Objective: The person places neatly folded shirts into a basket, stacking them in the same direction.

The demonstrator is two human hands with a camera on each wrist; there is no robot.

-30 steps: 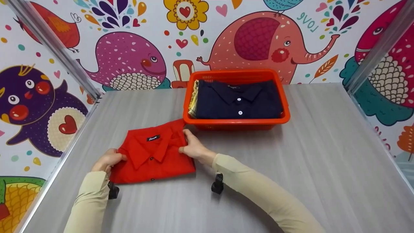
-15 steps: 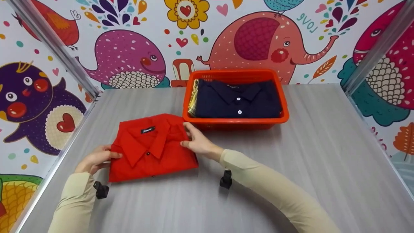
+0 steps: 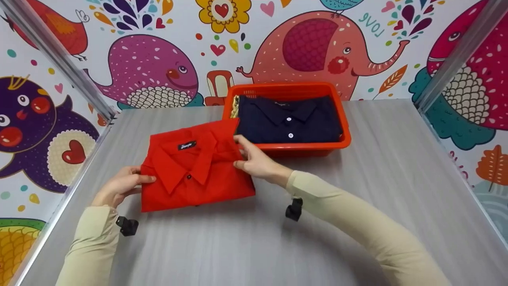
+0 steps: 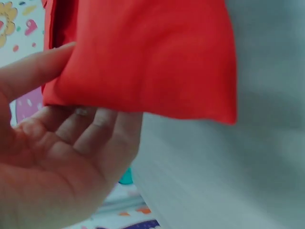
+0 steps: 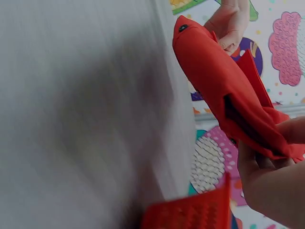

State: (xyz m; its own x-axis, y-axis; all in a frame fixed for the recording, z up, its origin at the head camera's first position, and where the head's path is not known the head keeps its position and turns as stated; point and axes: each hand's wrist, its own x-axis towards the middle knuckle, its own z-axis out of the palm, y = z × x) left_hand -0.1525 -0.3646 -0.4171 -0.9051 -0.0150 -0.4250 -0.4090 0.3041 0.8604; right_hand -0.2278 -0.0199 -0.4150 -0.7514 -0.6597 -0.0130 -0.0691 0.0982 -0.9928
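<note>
A folded red collared shirt (image 3: 222, 178) is held up off the table, its collar and black label facing up. My left hand (image 3: 121, 184) grips its left edge, thumb on top and fingers beneath, as the left wrist view shows with the hand (image 4: 62, 157) under the cloth. On the opposite edge my right hand (image 3: 260, 161) pinches the fold; in the right wrist view the fingers go under the shirt (image 5: 214, 76). The shirt's far right corner overlaps the front left of an orange-red basket (image 3: 305, 147). Inside the basket lies a folded navy shirt (image 3: 266, 123) with white buttons.
Yellow patterned cloth (image 3: 235, 106) stands at the basket's left inside wall. The grey table (image 3: 222, 246) runs back to walls printed with cartoon animals. Metal posts (image 3: 63, 59) rise at the table's back corners.
Both hands have lifted the red shirt off the table and moved it up and to the right, so its corner now covers part of the basket's left rim. The basket stays put.
</note>
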